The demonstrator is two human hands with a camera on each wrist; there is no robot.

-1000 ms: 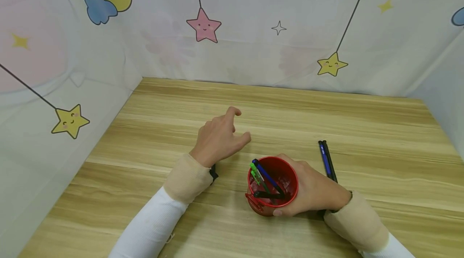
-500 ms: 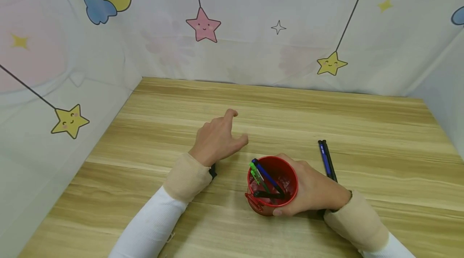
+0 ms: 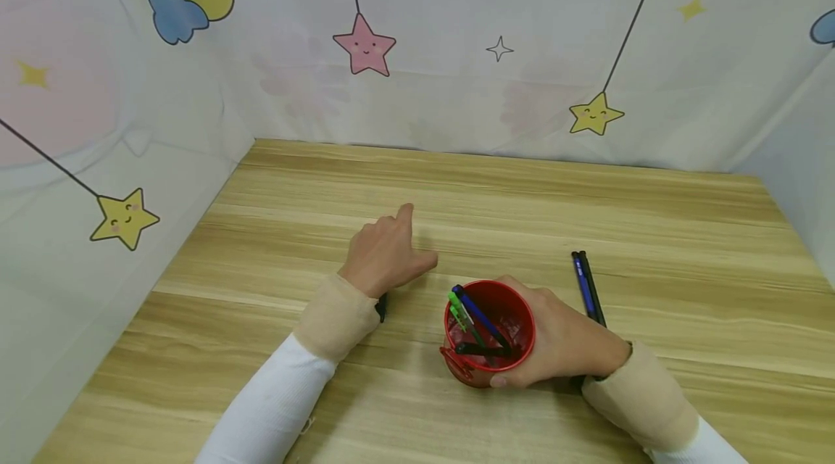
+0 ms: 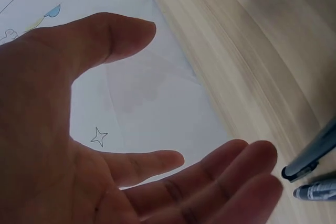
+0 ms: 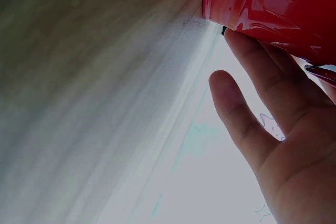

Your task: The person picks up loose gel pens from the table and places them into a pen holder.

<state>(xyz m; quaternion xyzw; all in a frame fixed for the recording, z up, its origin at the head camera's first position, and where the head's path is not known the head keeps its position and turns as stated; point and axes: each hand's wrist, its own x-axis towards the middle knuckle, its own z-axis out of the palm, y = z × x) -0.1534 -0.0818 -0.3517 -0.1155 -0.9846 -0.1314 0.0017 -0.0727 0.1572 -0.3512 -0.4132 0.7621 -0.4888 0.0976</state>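
Observation:
In the head view, my right hand [image 3: 554, 337] grips a red cup [image 3: 475, 377] from its right side, with the thumb at the front. The cup stands on the table, and the right wrist view shows its glossy red wall [image 5: 273, 9] against the fingers. A blue pen [image 3: 479, 313], a green pen [image 3: 459, 312] and a black pen [image 3: 483, 350] lean inside it. My left hand [image 3: 385, 254] hovers left of the cup, thumb and index finger spread, holding nothing. Two dark pens [image 4: 312, 153] lie near its fingertips in the left wrist view.
A blue pen [image 3: 584, 286] and a black pen [image 3: 593, 293] lie side by side right of the cup, partly hidden by the right forearm. A black tip [image 3: 382, 308] shows beside the left wrist. Printed cloth [image 3: 443, 101] walls the wooden table [image 3: 685, 246].
My left hand has drawn slightly back and to the left, its thumb moving away from the cup and its index finger straightening. The right hand and cup have stayed put.

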